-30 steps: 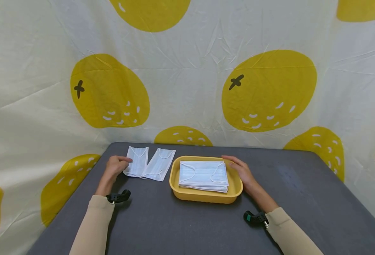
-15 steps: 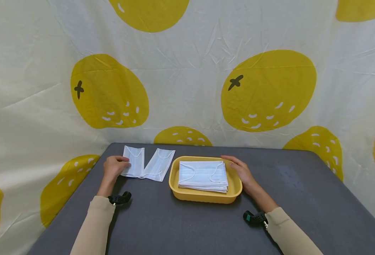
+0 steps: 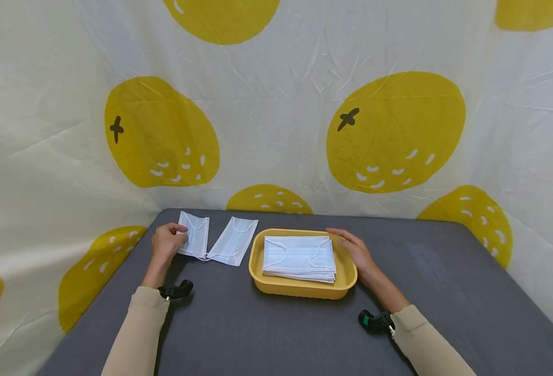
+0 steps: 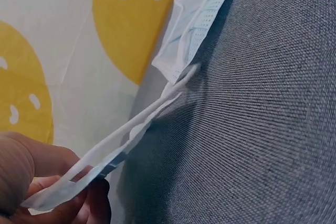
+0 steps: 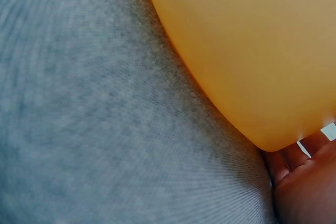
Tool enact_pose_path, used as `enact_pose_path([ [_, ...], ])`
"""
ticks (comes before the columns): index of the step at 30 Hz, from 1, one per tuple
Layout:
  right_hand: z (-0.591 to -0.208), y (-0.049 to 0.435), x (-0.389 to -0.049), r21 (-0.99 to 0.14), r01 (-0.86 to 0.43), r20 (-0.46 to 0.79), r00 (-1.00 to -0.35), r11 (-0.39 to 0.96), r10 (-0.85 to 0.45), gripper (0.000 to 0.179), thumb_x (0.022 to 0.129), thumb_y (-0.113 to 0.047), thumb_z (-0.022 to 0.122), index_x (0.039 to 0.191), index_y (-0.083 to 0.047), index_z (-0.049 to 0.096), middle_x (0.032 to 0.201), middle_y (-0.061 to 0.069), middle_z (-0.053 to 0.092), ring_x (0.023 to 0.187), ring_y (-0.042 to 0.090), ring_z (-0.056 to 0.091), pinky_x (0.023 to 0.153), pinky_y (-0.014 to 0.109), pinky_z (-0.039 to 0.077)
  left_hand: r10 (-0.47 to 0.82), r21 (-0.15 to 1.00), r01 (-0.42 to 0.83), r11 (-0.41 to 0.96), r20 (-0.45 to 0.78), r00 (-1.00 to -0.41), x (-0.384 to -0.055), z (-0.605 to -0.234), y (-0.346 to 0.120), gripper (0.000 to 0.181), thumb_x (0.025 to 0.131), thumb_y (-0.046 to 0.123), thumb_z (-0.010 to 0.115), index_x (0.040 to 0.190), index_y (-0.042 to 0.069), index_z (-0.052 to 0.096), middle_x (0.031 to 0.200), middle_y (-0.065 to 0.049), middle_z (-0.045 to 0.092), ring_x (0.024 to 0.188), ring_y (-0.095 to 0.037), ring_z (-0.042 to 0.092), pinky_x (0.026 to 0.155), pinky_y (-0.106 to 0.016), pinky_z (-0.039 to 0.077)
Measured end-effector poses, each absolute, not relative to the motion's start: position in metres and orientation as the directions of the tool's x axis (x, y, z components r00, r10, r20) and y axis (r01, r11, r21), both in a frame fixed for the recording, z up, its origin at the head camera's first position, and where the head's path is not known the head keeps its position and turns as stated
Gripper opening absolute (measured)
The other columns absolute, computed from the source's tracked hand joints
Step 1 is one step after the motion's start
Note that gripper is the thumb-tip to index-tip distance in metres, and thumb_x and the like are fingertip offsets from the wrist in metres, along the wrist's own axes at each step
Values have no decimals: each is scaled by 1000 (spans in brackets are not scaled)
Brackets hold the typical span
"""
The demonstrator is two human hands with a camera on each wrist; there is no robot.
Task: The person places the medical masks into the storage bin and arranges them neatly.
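My left hand (image 3: pixel 167 241) pinches the side of a pale blue face mask (image 3: pixel 195 235) at the table's far left. In the left wrist view, the thumb and fingers hold this mask, which is seen nearly edge-on and slants off the table. A second mask (image 3: pixel 235 241) lies flat just right of it, their near corners close together. My right hand (image 3: pixel 357 255) grips the right end of a yellow plastic basket (image 3: pixel 300 290), thumb over the rim and fingers along the outside. Inside the basket lies a stack of face masks (image 3: pixel 299 256) with white ear loops.
The dark grey table (image 3: pixel 276 334) runs back to a white curtain (image 3: pixel 276 130) printed with yellow fruit. Each wrist wears a black camera mount, such as the left one (image 3: pixel 177 290).
The left hand has drawn its mask a little left and away from me, raising it and widening the gap to the second mask. The right hand and basket have stayed put.
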State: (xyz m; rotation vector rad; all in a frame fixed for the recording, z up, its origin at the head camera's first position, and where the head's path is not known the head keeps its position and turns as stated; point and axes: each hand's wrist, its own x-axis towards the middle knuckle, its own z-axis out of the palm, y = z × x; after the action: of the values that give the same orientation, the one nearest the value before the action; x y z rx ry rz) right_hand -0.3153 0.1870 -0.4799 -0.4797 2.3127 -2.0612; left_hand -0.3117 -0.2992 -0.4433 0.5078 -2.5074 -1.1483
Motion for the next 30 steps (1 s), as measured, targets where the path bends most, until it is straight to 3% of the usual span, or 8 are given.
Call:
enact_pose_path([
  [9,-479,187,-315,-976,-209,189,-954,64,-233,38,101,-8,41,137,-4,53,146,14,46,131,24,44,108,38,39,-392,734,-214,645,77,-917,-310,-444,-301,29,83,14,59,106,4,74,124,-21,61,107,-32,50,71,-30,41],
  [18,-479,188,-317,-982,-185,170,-956,39,-238,39,100,-2,39,137,1,51,148,18,42,135,33,39,111,45,35,-383,754,-185,630,95,-919,-312,-444,-301,34,74,8,71,108,6,73,132,-21,56,116,-37,47,84,-43,46],
  [30,-482,188,-317,-974,-215,193,-952,72,-240,38,101,-8,41,137,-4,53,147,13,45,131,23,44,108,37,39,-412,759,-143,636,176,-894,-312,-433,-298,35,74,6,68,108,7,74,128,-23,59,112,-37,49,80,-40,47],
])
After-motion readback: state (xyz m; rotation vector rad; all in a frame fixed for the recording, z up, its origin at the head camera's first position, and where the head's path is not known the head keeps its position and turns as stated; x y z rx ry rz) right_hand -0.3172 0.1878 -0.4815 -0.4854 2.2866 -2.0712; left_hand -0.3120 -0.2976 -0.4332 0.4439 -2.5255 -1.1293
